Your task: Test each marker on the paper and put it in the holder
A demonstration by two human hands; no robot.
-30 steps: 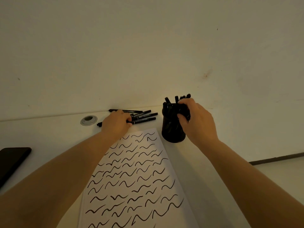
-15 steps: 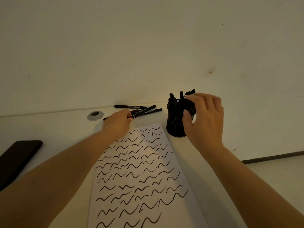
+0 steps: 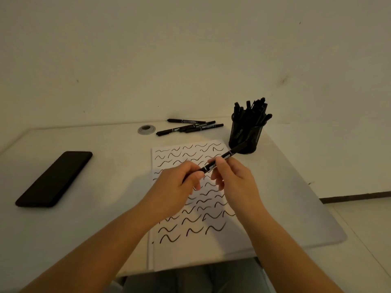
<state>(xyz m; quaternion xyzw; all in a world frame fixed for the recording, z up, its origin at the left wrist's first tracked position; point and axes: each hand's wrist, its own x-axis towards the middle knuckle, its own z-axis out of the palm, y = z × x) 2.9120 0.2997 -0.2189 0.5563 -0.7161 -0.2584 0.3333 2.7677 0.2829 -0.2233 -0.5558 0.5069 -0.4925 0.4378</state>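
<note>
Both hands up over the paper [image 3: 203, 246], sharing one black marker [image 3: 222, 158]. Left hand [image 3: 179, 187] curled around the near end, fingers closed on it; right hand [image 3: 232, 178] pinching the barrel a bit further along between thumb and fingertips, white label showing just past them. Marker angled up and away to the right, far end pointing toward the holder [image 3: 246, 134] and overlapping its base in view, though impossible to tell if actually touching. Can't tell whether the cap is on or coming off either, too dark at the ends. Paper flat on the white table [image 3: 84, 218], covered in rows of black squiggles, bottom strip blank. Holder is black mesh, standing upright just past the paper's far right corner, crammed with black markers sticking out the top. Small pile of loose markers [image 3: 190, 126] lying flat near the back edge of the table, left of the holder and well clear of the hands. Grey round cable grommet [image 3: 146, 130] just left of that pile. Black phone [image 3: 54, 178] face down-ish on the left side, well apart from the paper.
</note>
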